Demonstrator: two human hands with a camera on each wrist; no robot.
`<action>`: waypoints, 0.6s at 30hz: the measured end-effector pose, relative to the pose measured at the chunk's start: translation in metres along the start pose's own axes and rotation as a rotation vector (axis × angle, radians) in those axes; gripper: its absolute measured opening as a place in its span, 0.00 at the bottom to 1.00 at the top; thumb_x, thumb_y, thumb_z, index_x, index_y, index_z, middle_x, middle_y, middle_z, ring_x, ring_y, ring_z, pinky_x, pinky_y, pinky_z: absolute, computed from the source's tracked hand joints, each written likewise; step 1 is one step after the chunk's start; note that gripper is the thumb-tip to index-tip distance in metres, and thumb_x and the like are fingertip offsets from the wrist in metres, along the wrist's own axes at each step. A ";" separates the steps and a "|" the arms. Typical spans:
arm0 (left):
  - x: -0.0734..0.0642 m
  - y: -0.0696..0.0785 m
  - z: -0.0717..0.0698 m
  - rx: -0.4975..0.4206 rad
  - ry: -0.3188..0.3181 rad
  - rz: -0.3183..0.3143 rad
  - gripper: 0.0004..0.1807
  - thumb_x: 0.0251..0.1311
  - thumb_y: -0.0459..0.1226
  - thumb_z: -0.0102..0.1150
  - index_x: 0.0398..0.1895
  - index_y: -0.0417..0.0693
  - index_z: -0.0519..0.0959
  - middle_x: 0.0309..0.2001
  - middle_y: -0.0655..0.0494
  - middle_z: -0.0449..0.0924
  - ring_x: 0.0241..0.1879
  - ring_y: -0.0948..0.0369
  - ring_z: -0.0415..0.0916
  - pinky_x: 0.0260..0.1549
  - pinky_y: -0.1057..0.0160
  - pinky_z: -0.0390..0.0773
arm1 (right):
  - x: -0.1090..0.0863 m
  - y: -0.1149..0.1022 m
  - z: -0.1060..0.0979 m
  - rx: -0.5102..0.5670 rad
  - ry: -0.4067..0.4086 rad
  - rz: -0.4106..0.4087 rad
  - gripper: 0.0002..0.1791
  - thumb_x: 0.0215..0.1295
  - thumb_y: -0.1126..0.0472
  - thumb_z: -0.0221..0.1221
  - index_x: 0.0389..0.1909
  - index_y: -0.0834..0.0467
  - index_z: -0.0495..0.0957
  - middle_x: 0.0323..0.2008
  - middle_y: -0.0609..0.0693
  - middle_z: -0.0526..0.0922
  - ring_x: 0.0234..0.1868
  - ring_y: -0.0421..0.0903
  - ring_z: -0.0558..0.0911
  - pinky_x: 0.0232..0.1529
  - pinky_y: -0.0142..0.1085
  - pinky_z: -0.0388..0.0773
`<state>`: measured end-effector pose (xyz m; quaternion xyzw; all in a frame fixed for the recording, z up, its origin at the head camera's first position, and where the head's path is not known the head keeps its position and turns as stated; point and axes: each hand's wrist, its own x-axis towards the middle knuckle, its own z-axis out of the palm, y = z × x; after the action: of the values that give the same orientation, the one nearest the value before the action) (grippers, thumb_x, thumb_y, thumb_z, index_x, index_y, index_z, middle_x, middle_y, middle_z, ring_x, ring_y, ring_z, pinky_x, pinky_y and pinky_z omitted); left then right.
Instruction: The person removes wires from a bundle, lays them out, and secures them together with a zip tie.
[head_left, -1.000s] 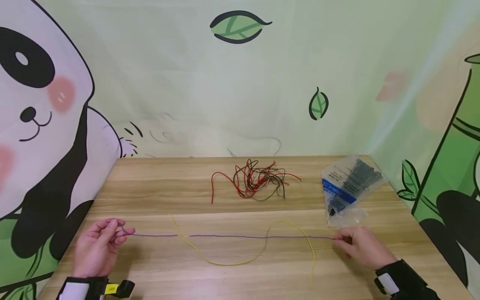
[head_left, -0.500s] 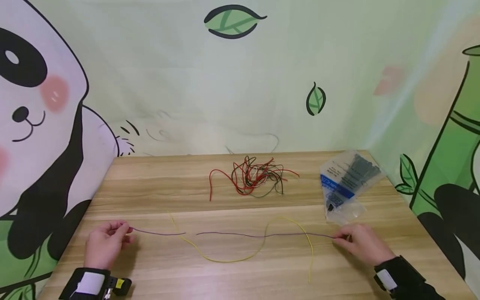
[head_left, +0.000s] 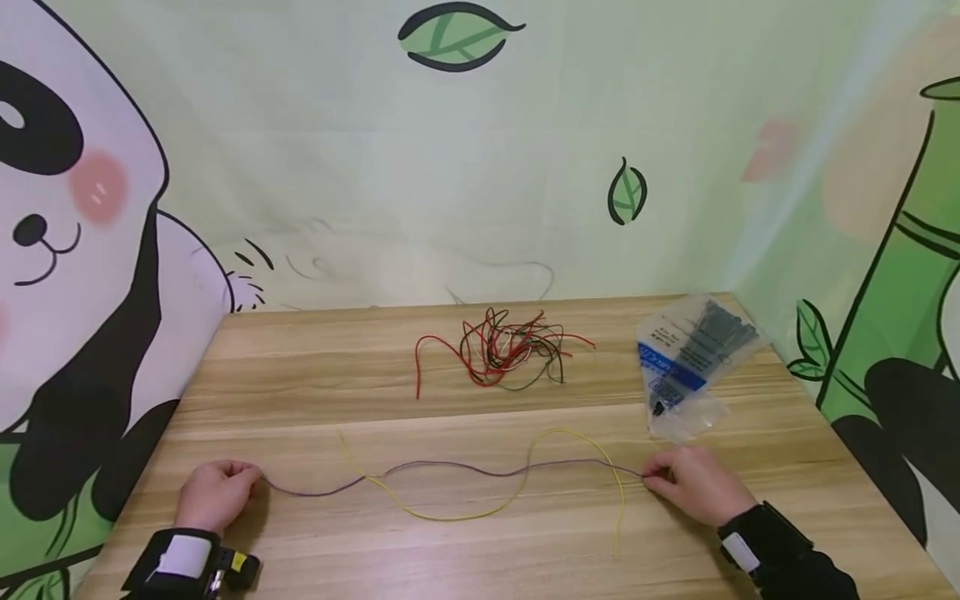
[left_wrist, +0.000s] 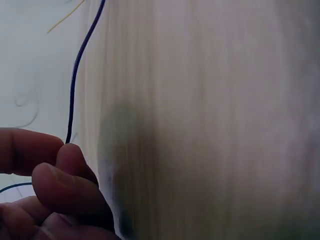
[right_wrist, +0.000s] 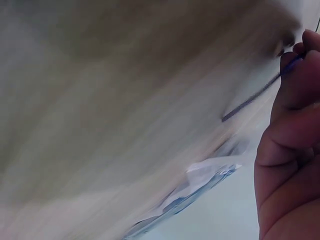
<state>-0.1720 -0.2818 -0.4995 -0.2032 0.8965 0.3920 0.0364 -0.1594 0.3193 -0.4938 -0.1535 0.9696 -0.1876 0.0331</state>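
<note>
A thin purple wire point(head_left: 480, 471) stretches in a loose wave between both hands in the head view. My left hand point(head_left: 219, 494) pinches its left end between thumb and fingers; the left wrist view shows the purple wire point(left_wrist: 75, 75) rising from those fingertips. On the other side my right hand point(head_left: 697, 483) pinches the right end, and a short tail of the wire point(right_wrist: 252, 97) sticks out past the fingers in the right wrist view. A yellow wire point(head_left: 450, 519) lies in an S-curve on the table point(head_left: 360, 558), and the purple one crosses it at several points.
Toward the back of the table sits a tangle of red, black and green wires point(head_left: 506, 354). A clear plastic bag with a blue band point(head_left: 675, 367), holding dark strips, lies at the back right, just beyond my right hand. A printed panda backdrop point(head_left: 337, 167) stands behind.
The purple wire has gone from taut and straight to slack and wavy. My right hand has moved left, and my left hand slightly right, turning back-up.
</note>
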 end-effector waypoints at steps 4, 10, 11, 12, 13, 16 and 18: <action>0.002 0.000 -0.003 0.053 -0.036 0.016 0.16 0.58 0.39 0.51 0.32 0.32 0.80 0.21 0.55 0.77 0.22 0.59 0.71 0.20 0.62 0.68 | 0.003 -0.005 0.002 -0.025 -0.012 -0.010 0.06 0.53 0.61 0.69 0.26 0.47 0.82 0.25 0.35 0.77 0.29 0.34 0.75 0.32 0.37 0.74; 0.002 0.003 -0.004 0.080 -0.065 0.050 0.15 0.57 0.39 0.52 0.33 0.33 0.81 0.21 0.56 0.76 0.21 0.59 0.70 0.20 0.61 0.67 | 0.004 -0.008 0.003 -0.007 -0.028 -0.012 0.07 0.53 0.62 0.69 0.26 0.47 0.81 0.26 0.35 0.77 0.30 0.34 0.75 0.33 0.37 0.74; 0.002 0.003 -0.004 0.080 -0.068 0.054 0.15 0.57 0.39 0.53 0.33 0.33 0.80 0.21 0.56 0.76 0.21 0.59 0.70 0.19 0.61 0.67 | 0.004 -0.007 0.003 -0.004 -0.031 -0.015 0.07 0.53 0.62 0.69 0.26 0.47 0.81 0.26 0.35 0.77 0.30 0.34 0.75 0.34 0.37 0.75; 0.002 0.003 -0.003 0.080 -0.070 0.056 0.15 0.57 0.39 0.53 0.33 0.33 0.80 0.21 0.56 0.76 0.20 0.59 0.70 0.19 0.61 0.67 | 0.003 -0.007 0.003 0.002 -0.036 -0.016 0.07 0.53 0.61 0.69 0.27 0.47 0.81 0.26 0.35 0.77 0.30 0.34 0.75 0.33 0.36 0.75; 0.003 0.002 -0.003 0.080 -0.073 0.058 0.15 0.57 0.39 0.53 0.32 0.34 0.80 0.21 0.56 0.76 0.20 0.59 0.70 0.19 0.61 0.67 | 0.003 -0.007 0.003 0.005 -0.038 -0.017 0.07 0.53 0.61 0.69 0.27 0.47 0.81 0.26 0.35 0.77 0.30 0.34 0.75 0.34 0.36 0.75; 0.004 0.002 -0.002 0.078 -0.079 0.057 0.14 0.58 0.40 0.55 0.32 0.34 0.80 0.21 0.56 0.76 0.21 0.59 0.70 0.20 0.61 0.67 | 0.003 -0.008 0.003 0.014 -0.041 -0.022 0.06 0.54 0.61 0.69 0.28 0.47 0.82 0.27 0.35 0.77 0.30 0.34 0.74 0.34 0.36 0.75; 0.004 0.001 -0.001 0.075 -0.081 0.055 0.15 0.59 0.40 0.56 0.33 0.34 0.79 0.22 0.55 0.76 0.21 0.59 0.70 0.21 0.62 0.67 | 0.003 -0.010 0.003 0.015 -0.031 -0.025 0.05 0.55 0.60 0.68 0.28 0.47 0.82 0.27 0.34 0.77 0.30 0.33 0.74 0.34 0.36 0.75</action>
<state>-0.1759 -0.2832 -0.4986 -0.1609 0.9136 0.3669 0.0692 -0.1587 0.3085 -0.4924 -0.1683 0.9655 -0.1929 0.0470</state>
